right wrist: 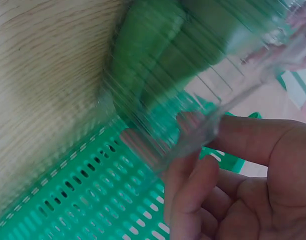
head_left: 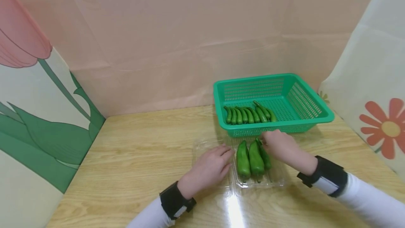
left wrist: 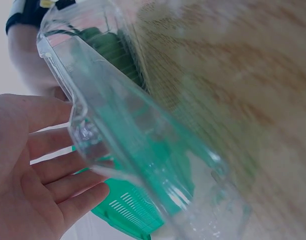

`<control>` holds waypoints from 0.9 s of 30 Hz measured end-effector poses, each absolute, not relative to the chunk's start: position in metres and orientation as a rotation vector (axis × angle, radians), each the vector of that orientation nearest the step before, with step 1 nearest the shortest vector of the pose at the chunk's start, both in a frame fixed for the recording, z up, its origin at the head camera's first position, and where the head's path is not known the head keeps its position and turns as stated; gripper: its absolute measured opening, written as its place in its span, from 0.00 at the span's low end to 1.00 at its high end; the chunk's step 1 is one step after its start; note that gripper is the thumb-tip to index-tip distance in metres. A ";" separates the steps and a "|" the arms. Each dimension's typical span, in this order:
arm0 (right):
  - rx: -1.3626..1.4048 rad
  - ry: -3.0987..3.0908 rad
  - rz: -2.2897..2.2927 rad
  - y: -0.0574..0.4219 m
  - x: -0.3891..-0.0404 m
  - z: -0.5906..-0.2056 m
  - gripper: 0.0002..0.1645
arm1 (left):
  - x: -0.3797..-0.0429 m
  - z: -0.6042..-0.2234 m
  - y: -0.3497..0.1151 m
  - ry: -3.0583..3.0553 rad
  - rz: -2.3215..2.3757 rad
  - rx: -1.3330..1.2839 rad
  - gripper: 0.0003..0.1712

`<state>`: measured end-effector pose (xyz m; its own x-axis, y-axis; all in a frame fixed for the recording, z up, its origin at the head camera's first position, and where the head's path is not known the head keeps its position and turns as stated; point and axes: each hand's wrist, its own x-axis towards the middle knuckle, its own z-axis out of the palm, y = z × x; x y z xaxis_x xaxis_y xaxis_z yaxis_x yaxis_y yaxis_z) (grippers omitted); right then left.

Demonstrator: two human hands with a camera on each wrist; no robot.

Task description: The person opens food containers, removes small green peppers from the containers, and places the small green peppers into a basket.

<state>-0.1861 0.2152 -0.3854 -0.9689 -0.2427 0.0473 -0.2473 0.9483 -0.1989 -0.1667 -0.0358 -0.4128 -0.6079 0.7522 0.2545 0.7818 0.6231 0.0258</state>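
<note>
A clear plastic clamshell box (head_left: 278, 177) lies opened flat, its lid side to the left. Three large green peppers (head_left: 243, 161) lie side by side in the right half, the rightmost partly behind another. My left hand (head_left: 210, 166) is over the lid half near the hinge; in the left wrist view its fingers extend loosely along the plastic edge. The right hand (head_left: 281, 149) reaches over the box's far right edge, fingertips beside the end of the rightmost pepper. Through the plastic in the right wrist view, the thumb and forefinger (right wrist: 138, 142) stand apart near the pepper tips.
Just behind the box stands a green plastic basket (head_left: 310, 124). Several slim green peppers (head_left: 245, 115) lie in a row in its left front part. The wooden table (head_left: 142, 154) meets a pink backdrop, with flower-printed cloth on both sides.
</note>
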 end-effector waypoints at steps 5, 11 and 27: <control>0.363 -3.098 0.311 0.213 -0.187 -0.388 0.03 | -0.167 -0.413 -0.036 -2.617 -0.193 -1.264 0.25; 0.350 -3.099 0.285 0.211 -0.188 -0.392 0.02 | -0.167 -0.413 -0.036 -2.621 -0.184 -1.260 0.25; 0.401 -3.087 0.290 0.212 -0.189 -0.396 0.03 | -0.167 -0.410 -0.035 -2.651 -0.170 -1.257 0.26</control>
